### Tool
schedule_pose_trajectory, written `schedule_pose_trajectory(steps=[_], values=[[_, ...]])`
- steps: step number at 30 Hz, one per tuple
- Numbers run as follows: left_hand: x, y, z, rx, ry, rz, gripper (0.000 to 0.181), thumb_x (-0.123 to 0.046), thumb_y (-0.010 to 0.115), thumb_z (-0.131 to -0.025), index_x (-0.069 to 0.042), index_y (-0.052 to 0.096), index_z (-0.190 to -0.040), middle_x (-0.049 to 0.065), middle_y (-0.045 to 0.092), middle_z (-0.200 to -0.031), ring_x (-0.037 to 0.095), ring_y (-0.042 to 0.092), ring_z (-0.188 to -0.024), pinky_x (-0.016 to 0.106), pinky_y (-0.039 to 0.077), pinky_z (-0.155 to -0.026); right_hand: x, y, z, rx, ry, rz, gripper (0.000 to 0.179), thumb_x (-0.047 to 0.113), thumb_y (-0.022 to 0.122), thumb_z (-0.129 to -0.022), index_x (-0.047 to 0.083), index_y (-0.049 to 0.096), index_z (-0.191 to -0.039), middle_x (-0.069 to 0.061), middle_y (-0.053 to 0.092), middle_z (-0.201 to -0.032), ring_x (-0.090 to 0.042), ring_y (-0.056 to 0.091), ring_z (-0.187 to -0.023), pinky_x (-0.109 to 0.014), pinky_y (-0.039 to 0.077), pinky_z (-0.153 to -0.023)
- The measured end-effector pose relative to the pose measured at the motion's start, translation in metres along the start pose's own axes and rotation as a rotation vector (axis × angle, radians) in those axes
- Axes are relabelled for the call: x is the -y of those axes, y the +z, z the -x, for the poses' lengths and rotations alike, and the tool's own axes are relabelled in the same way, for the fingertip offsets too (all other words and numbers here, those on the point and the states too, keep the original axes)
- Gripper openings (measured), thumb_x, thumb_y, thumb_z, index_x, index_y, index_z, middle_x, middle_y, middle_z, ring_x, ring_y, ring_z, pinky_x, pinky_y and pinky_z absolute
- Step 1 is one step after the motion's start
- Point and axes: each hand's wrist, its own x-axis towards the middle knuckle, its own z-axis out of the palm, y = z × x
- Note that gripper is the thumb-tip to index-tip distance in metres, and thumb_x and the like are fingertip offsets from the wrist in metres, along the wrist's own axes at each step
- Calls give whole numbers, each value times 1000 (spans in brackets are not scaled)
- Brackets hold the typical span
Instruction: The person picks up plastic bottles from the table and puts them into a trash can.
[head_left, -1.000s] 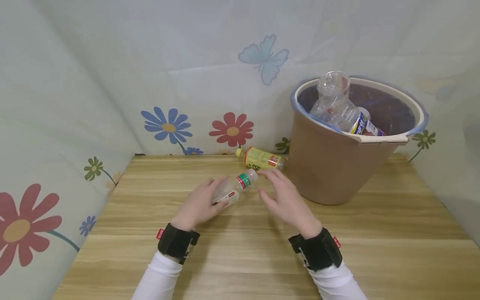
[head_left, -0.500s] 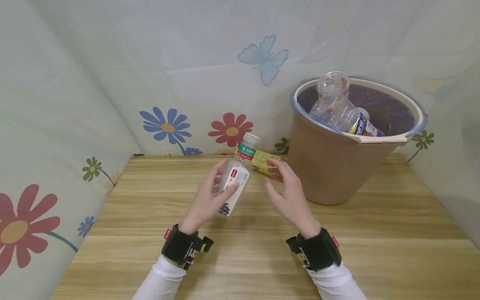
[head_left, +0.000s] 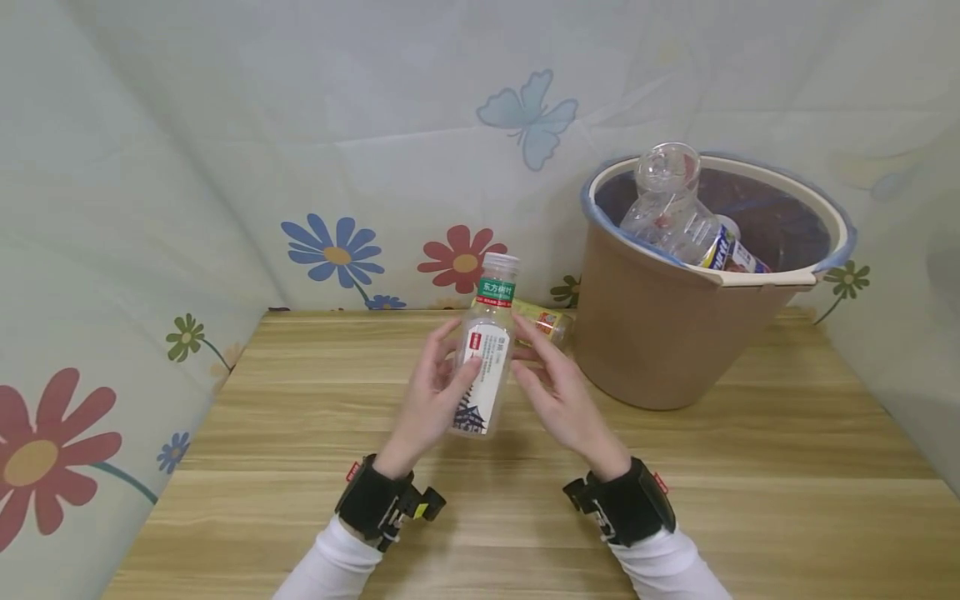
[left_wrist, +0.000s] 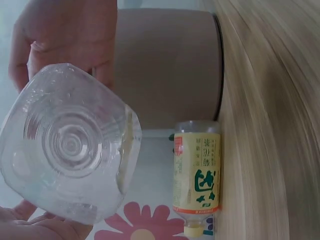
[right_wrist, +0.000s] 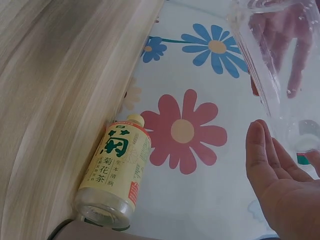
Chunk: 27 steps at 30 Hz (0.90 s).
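A clear plastic bottle (head_left: 483,358) with a white label, a green and red neck band and a whitish top stands nearly upright in front of me, raised off the table. My left hand (head_left: 433,387) grips its left side, thumb across the label. On its other side my right hand (head_left: 561,392) has its fingers loosely extended along the bottle; whether they touch it I cannot tell. The left wrist view looks at the bottle's ridged base (left_wrist: 70,145). Behind, a yellow-labelled tea bottle (right_wrist: 115,172) lies on its side, partly hidden in the head view.
A brown bin (head_left: 652,333) with a blue-edged liner stands at the back right, close to the lying bottle. Inside it are clear plastic bottles (head_left: 667,212), one poking above the rim. A flower-printed sheet (head_left: 405,150) hangs behind the wooden table (head_left: 300,483).
From lying tilted low over the table, the clear bottle has been lifted and turned nearly upright by my left hand. My right hand has stayed close and now is at the bottle's right side.
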Motion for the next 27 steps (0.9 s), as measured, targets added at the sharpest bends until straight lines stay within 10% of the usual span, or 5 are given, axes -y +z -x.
schedule_pose_trajectory(steps=[27], values=[[14,2,3,43,75,-211,43,-33,43,-101,-9,51,-135,6,51,-138,18,49,-124,40,43,-100,25,-3,-1,48,73,-10,87,-2,66,-81,10,15,-151,-24,43,-131,-34,57,-97,-39,55,-71]])
